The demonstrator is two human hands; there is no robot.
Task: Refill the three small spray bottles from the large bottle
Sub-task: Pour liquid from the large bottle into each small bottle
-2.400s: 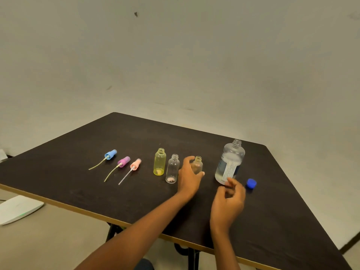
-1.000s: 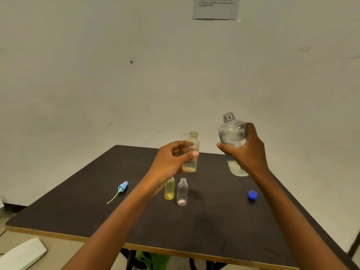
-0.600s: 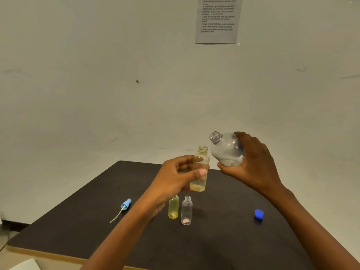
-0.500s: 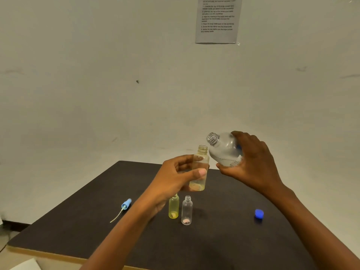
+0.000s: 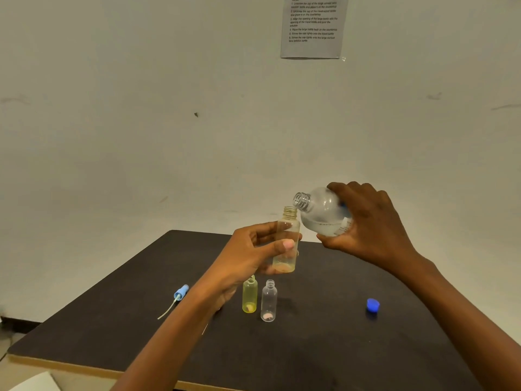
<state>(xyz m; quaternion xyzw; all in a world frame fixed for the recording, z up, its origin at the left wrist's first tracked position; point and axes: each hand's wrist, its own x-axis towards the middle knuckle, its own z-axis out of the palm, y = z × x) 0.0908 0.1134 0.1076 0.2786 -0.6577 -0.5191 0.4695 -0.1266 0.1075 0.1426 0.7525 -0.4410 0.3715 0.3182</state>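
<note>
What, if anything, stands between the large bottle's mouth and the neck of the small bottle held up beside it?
Nothing visible. The large bottle is uncapped, its mouth just above the open neck of the small bottle.

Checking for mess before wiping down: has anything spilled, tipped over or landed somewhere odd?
Nothing stands out. No puddle shows on the table; the yellow bottle and clear bottle stand upright. Only the large bottle is tilted, in the right hand toward the small bottle the left hand holds.
</note>
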